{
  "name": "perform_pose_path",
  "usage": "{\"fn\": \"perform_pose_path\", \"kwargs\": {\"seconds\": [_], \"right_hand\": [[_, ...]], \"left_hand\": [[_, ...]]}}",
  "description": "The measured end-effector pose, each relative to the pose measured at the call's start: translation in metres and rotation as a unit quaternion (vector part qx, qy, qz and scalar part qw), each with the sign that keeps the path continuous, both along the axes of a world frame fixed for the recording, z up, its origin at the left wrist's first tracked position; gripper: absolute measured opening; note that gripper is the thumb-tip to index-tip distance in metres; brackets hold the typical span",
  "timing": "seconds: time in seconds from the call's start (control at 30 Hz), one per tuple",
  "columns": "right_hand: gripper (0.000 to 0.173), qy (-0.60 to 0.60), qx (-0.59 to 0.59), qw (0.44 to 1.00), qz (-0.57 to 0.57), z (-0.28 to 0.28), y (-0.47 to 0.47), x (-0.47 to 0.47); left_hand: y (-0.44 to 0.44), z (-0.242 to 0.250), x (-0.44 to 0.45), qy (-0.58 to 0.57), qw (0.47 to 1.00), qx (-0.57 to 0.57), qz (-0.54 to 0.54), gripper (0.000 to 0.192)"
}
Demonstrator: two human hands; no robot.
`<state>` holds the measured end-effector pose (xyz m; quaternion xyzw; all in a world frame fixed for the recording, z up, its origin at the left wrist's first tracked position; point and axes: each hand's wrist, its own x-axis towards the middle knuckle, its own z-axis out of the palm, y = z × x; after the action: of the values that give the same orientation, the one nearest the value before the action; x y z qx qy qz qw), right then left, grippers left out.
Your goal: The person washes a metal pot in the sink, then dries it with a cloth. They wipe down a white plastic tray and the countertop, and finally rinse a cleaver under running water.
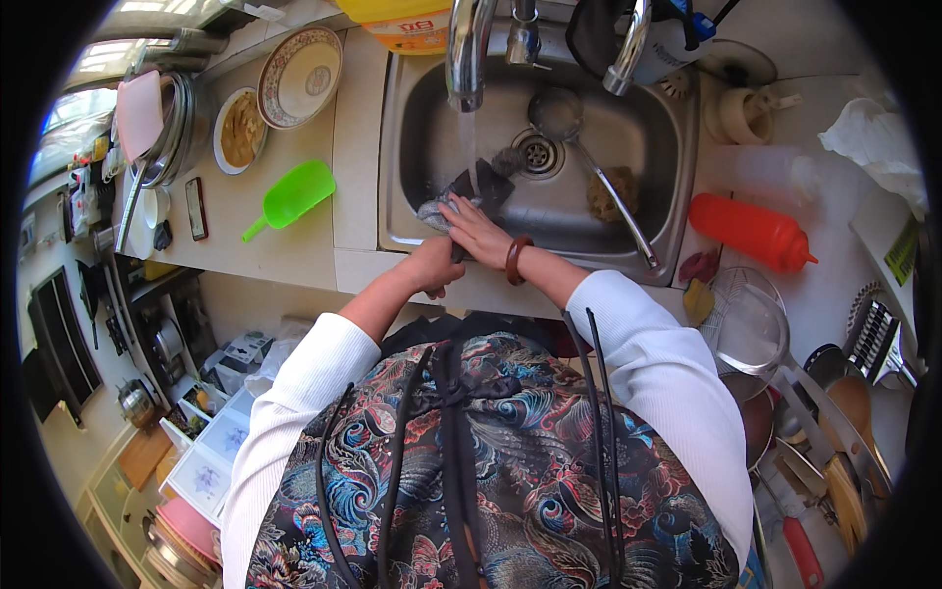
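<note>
At the sink's near left rim, my left hand (434, 266) is closed around the end of a dark utensil, mostly hidden by my fingers. My right hand (480, 232), with a brown bangle at the wrist, lies with straight fingers on a grey scrubbing cloth (434, 215), pressing it against the utensil. Beyond my fingertips the utensil's dark flat part (494, 193) reaches into the stainless steel sink (647, 96). Water from the chrome faucet (465, 73) falls on it. A grey scourer-like piece (508, 160) touches its far end, near the drain (541, 153).
A ladle (614, 191) leans across the sink's right side, over a brown sponge-like pad (609, 200). Left on the counter are a green scoop (298, 195), a phone (196, 209) and bowls (300, 77). A red squeeze bottle (751, 232) and a wire strainer (747, 324) lie right.
</note>
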<state>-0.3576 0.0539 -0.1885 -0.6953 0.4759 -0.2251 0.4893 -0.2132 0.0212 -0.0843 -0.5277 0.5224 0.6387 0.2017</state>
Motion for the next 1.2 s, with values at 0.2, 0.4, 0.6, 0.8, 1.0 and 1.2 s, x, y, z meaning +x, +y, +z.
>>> {"fn": "perform_pose_path", "kwargs": {"seconds": [0.2, 0.4, 0.6, 0.8, 1.0, 1.2], "right_hand": [[0.048, 0.18, -0.019, 0.983, -0.03, -0.038, -0.056, 0.017], [0.041, 0.387, -0.12, 0.91, -0.088, -0.151, -0.053, -0.047], [0.031, 0.221, 0.222, 0.894, -0.322, -0.081, -0.048, -0.102], [0.036, -0.045, 0.094, 0.876, -0.472, -0.006, -0.036, -0.091], [0.037, -0.043, -0.015, 0.944, -0.327, 0.058, -0.018, -0.024], [0.037, 0.15, -0.007, 0.959, -0.241, 0.042, -0.01, 0.005]], "left_hand": [[0.002, -0.004, 0.005, -0.026, 1.0, 0.01, 0.013, 0.024], [0.013, 0.008, -0.013, -0.14, 0.931, -0.302, -0.149, 0.032], [0.013, 0.019, 0.009, -0.025, 0.976, -0.21, 0.052, 0.032], [-0.015, 0.028, 0.017, 0.28, 0.74, 0.314, 0.525, 0.03], [-0.011, 0.013, 0.014, 0.35, 0.554, 0.429, 0.622, 0.036], [-0.001, 0.018, 0.021, 0.399, 0.52, 0.46, 0.599, 0.033]]}}
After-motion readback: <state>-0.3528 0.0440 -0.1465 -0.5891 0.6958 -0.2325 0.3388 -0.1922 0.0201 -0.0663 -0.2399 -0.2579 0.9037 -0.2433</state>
